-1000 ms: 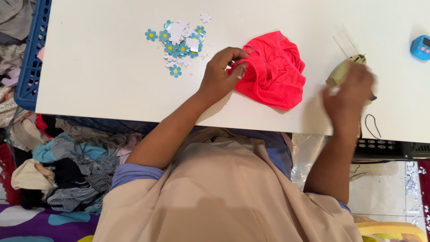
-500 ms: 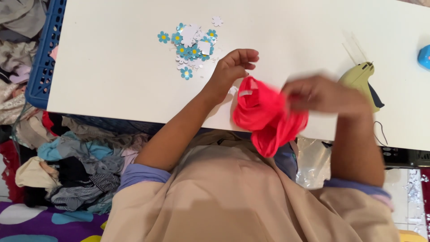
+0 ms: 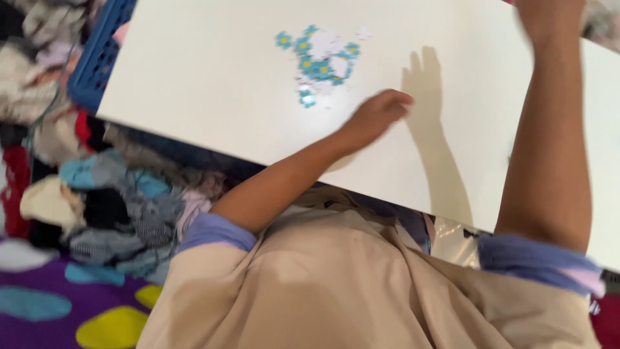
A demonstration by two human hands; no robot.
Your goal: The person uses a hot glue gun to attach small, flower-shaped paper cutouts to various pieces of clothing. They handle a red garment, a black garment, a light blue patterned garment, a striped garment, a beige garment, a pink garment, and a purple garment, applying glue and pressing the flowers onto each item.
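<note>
White tabletop (image 3: 213, 90) carried a cluster of small blue-and-white flower cut-outs (image 3: 318, 61). The left hand (image 3: 374, 116) rested just beside them, fingers loosely curled and apparently empty, though blur left its grip uncertain. The right hand (image 3: 549, 16) was raised to the frame's upper edge and cut off, so its grip could not be told. A sweep of the left forearm could scatter the light cut-outs. The clothes heap (image 3: 97, 194) beside a blue basket (image 3: 97, 52) was smeared.
</note>
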